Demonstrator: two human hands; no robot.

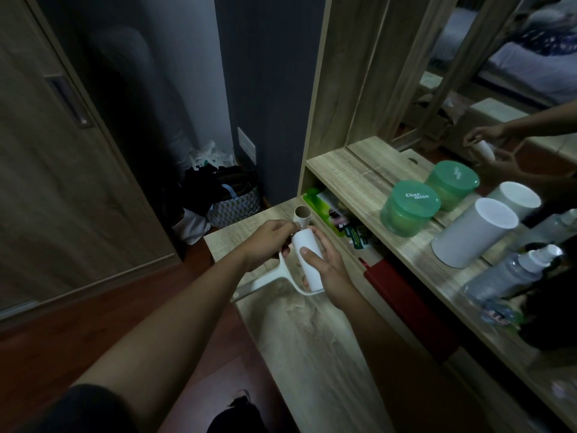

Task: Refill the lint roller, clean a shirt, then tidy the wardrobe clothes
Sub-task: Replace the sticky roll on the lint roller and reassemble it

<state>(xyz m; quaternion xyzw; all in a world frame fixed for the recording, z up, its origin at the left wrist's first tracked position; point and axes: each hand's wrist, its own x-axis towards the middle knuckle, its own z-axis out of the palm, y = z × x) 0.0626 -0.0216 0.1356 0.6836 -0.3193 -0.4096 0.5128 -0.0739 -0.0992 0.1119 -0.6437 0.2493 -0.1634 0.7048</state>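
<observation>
While the right hand (331, 267) wrapped fingers and thumb round the white refill roll (307, 251), the left hand (268, 242) pinched the upper end of the lint roller (268, 278), whose white handle angled down over the wooden desk (312, 339). 1 bare cardboard core (302, 215) stood upright just behind the hands. On the shelf to the right sat 1 green jar (409, 210) beside 1 white canister (474, 229).

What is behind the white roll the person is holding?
A brown cardboard tube stands behind it on the desk, its open top showing. Its base is covered by the left hand holding the roller frame and by the white roll in the right hand.
</observation>
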